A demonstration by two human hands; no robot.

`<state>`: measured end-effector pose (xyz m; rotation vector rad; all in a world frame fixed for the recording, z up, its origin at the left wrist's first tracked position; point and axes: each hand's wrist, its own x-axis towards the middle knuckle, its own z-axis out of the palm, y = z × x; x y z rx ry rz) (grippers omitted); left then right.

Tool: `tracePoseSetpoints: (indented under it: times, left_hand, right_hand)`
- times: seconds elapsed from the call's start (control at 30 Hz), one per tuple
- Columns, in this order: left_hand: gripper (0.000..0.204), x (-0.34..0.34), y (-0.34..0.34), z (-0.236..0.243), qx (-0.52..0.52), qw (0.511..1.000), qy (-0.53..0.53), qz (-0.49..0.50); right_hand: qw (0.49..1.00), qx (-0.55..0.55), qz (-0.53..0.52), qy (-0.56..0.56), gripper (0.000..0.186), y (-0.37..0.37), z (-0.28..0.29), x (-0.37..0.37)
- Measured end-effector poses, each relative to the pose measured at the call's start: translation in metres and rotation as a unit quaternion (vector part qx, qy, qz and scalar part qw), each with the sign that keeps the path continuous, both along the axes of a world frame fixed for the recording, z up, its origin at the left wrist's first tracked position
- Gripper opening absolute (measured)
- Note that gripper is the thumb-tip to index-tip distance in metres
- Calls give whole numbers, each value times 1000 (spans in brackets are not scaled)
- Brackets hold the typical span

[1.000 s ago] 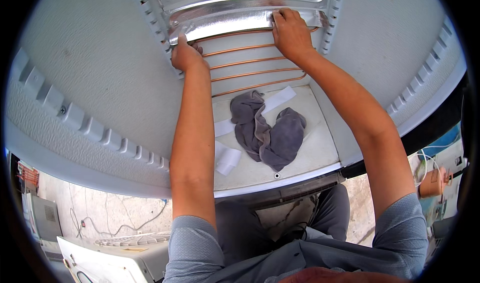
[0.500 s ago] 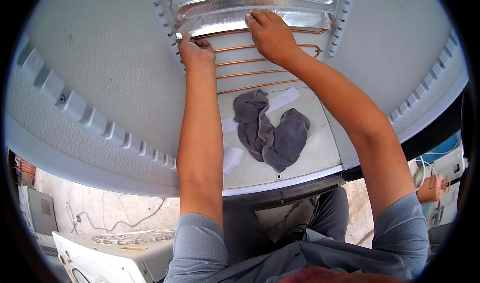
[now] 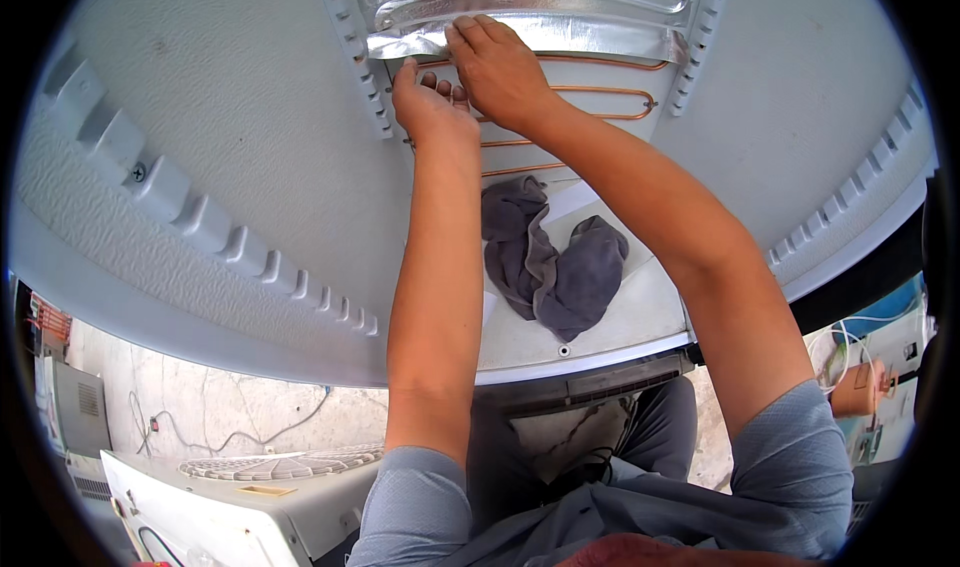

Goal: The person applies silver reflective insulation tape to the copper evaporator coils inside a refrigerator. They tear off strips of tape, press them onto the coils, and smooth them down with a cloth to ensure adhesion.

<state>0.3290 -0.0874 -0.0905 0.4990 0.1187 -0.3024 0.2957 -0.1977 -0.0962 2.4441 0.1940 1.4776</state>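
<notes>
Shiny aluminium foil tape (image 3: 600,35) covers the upper loops of tubing on the back wall of a fridge cabinet. Against the lowest foil strip lie the fingertips of my right hand (image 3: 503,75), fingers stretched and palm down. Just below its left part is my left hand (image 3: 437,107), palm up, fingers loosely bent and apart, the thumb tip by the foil's lower edge. It grips nothing that I can see. Bare copper tubing (image 3: 600,89) runs in loops beneath the foil, partly hidden by both hands.
A crumpled grey cloth (image 3: 555,262) rests on the cabinet floor, over a white strip (image 3: 572,200). Notched shelf supports (image 3: 190,212) line the side walls. Outside, a white appliance housing (image 3: 230,502) stands at lower left, with a cable (image 3: 240,437) on the floor behind it.
Both hands have moved along the foil's lower edge: the right one leftward, the left one rightward, off the foil's left corner. My left fingers have loosened. The view has shifted slightly.
</notes>
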Motion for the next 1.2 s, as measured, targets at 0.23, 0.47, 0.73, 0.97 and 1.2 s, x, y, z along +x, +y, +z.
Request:
tracePoseSetpoints:
  times: [0.23, 0.47, 0.73, 0.97, 1.2]
  left_hand:
    - [45, 33, 8, 15, 49, 997, 17, 58]
    - [37, 69, -13, 16, -34, 997, -36, 65]
    - [28, 55, -12, 7, -16, 992, -36, 116]
    - [38, 33, -7, 24, -36, 984, -114, 133]
    - [26, 50, -10, 4, 21, 992, -46, 118]
  right_hand:
    - [1000, -7, 11, -19, 42, -12, 4, -5]
    - [999, 48, 7, 21, 24, -6, 17, 9]
    - [996, 49, -25, -72, 21, -26, 22, 5]
    - [997, 47, -34, -55, 21, -50, 12, -21]
    - [995, 73, -43, -59, 20, -43, 19, -17]
